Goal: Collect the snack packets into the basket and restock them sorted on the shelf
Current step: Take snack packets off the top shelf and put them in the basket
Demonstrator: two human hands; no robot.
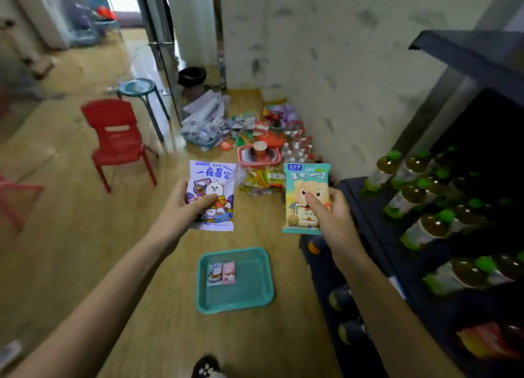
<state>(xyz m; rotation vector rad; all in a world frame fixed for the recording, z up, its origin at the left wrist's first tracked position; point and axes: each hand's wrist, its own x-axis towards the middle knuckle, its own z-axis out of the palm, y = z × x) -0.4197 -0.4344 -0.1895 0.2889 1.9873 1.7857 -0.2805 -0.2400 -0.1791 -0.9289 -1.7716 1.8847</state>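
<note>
Below the fingers, on the wooden floor (pixel 113 264), a shallow teal plastic basket (pixel 249 289) with rounded corners holds two small flat packets (pixel 221 273) side by side near its left wall. The left hand (pixel 181 210) grips a glossy lilac-and-white packet (pixel 212 179), thumb across the printed front. The right hand (pixel 331 219) grips a teal-edged packet (pixel 306 184) with a bear print the same way. Right of the right fingers, the dark shelf (pixel 365 221) carries green-capped bottles (pixel 422 230). Beyond the fingers, a pink basket (pixel 243 154) holds a cup (pixel 259 149).
</note>
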